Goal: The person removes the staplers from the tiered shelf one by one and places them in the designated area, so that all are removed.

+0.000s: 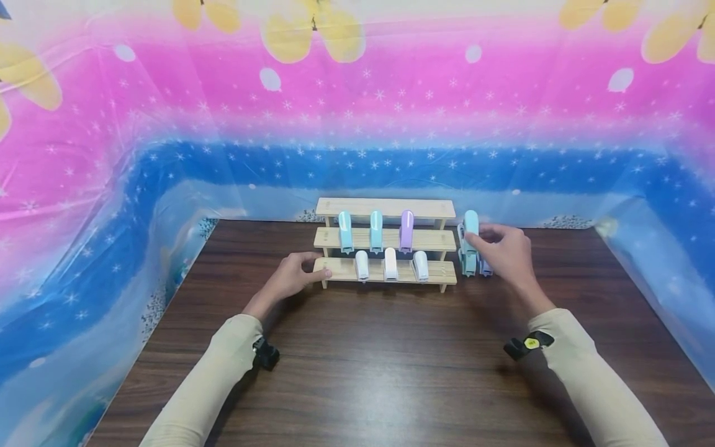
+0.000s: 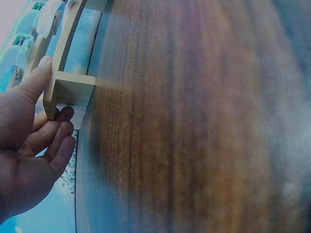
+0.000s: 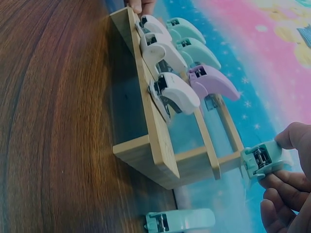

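Note:
My left hand [image 1: 290, 276] grips the left end of the lowest step of a three-step wooden rack [image 1: 385, 207], thumb on top and fingers beneath. In the right wrist view, my right hand [image 3: 291, 179] pinches a mint-green stapler [image 3: 265, 158] between thumb and fingers, off the rack's right end. Three white staplers [image 1: 390, 265] stand on the lowest step. On the middle step are two mint-green staplers [image 1: 376, 231] and a purple stapler [image 1: 406, 230]. Below the right hand, another mint-green stapler [image 3: 184, 221] lies on the table, with a light purple stapler [image 1: 486, 268] partly hidden beside it.
The rack stands near the back edge of a dark wood-grain table [image 1: 357, 366]. A pink and blue patterned cloth [image 1: 357, 124] hangs behind the table and along its sides.

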The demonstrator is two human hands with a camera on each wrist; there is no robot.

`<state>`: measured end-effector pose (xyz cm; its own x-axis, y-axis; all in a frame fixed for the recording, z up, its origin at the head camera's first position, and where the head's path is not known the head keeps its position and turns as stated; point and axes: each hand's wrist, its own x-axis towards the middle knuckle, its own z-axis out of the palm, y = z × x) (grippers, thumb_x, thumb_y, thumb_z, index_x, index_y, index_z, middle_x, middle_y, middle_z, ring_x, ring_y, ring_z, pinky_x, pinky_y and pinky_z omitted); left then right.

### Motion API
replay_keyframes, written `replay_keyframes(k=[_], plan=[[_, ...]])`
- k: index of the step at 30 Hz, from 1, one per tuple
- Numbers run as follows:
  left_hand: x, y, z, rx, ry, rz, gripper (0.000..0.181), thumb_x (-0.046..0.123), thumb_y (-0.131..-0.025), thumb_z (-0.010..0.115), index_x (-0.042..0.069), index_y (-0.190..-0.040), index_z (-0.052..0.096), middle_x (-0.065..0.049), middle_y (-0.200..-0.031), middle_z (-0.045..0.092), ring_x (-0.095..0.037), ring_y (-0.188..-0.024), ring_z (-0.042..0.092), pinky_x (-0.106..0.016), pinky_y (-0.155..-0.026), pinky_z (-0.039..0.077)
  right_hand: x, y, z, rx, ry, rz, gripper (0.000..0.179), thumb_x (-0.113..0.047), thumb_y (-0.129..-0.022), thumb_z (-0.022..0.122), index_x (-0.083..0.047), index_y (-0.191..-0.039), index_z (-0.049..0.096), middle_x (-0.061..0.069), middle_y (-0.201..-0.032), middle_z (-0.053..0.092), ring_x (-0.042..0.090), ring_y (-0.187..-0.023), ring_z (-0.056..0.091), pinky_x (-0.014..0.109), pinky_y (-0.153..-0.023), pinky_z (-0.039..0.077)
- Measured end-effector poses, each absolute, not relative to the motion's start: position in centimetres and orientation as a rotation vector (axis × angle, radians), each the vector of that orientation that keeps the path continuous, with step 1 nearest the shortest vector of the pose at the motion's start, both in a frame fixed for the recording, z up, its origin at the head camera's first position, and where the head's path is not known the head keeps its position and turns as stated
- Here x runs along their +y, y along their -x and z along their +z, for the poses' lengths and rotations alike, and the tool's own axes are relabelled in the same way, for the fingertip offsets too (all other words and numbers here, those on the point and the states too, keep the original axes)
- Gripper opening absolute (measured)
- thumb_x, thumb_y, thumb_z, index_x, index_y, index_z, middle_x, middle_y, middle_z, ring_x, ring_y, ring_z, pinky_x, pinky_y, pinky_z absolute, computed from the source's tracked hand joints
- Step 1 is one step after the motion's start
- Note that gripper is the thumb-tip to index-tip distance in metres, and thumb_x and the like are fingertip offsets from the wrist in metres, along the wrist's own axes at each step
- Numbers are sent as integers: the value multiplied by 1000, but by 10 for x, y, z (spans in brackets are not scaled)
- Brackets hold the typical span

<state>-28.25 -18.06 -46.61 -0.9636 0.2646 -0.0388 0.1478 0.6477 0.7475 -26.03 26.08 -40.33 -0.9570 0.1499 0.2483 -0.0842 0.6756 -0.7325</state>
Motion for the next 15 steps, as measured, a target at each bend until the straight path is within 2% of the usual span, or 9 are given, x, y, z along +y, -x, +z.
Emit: replay_keyframes(k=[8,15], plan=[[-180,283,-467,2724,-344,1204,62,40,-94,75,3,-141,60,-19,-141,60,-17,-76,69,-43,-85,53,273,256,-404,-2604,86,1161,60,-55,-91,71,-4,-123,73,17,-110,75,30,-91,70,28,-66,52],[-181,283,-466,2720,-338,1206,64,40,-93,76,2,-142,59,-20,-139,61,-18,-72,68,-41,-82,52,285,255,-406,-2608,132,1154,63,-57,-91,70,-5,-126,72,17,-114,74,29,-95,69,29,-69,50]])
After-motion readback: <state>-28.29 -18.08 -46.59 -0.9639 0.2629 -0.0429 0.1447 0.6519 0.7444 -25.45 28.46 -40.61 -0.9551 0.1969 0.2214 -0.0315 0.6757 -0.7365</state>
